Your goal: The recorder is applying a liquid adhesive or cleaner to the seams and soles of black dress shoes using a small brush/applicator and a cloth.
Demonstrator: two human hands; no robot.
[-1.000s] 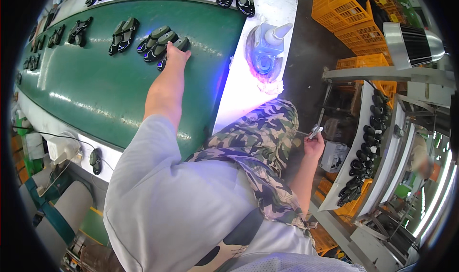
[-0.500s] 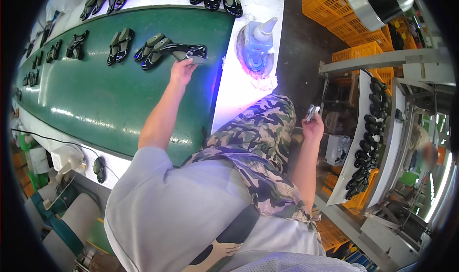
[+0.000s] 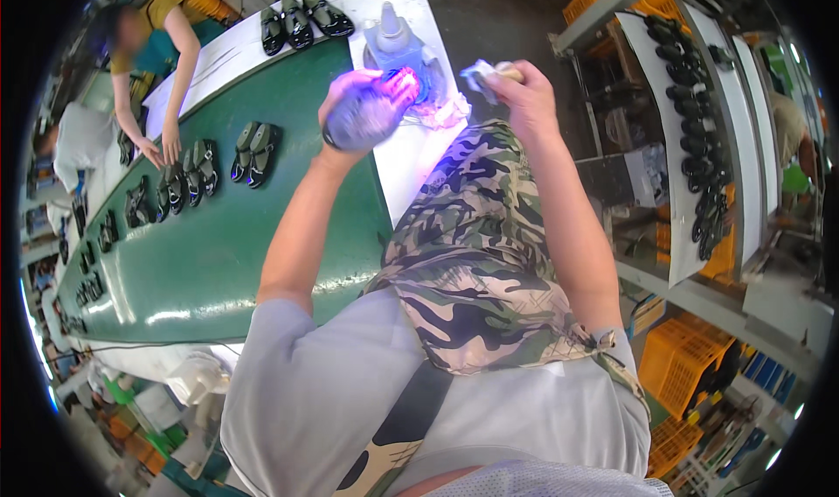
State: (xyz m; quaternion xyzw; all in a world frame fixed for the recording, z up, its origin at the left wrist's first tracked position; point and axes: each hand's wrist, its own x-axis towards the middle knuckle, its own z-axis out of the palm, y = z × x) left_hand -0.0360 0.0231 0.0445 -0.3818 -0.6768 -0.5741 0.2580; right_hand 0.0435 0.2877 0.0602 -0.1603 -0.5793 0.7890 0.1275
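My left hand (image 3: pixel 343 90) is closed around a dark shoe (image 3: pixel 363 117), smeared by motion, at the right edge of the green conveyor belt (image 3: pixel 262 270). Pinkish-violet light falls on the shoe's far end. Over to the right, my right hand (image 3: pixel 531 104) pinches a crumpled white cloth (image 3: pixel 478 76); a beige piece also shows at its fingers, too blurred to name. Between the hands, a little farther off, stands a translucent container with a pointed nozzle (image 3: pixel 389 34) on the white table (image 3: pixel 389 178). A crumpled, light-coloured wad (image 3: pixel 447 112) lies beside it.
Black strap shoes (image 3: pixel 255 153) stand in pairs along the belt. Another group of shoes (image 3: pixel 299 25) sits on the far table edge. At the left, a co-worker's hands (image 3: pixel 162 152) touch shoes. To my right, a rack (image 3: pixel 680 235) holds dark shoes, near orange crates (image 3: pixel 686 361).
My left hand has brought the shoe off the belt toward the nozzle container. My right hand has risen forward with the cloth. The view has turned, and a co-worker now shows at the left.
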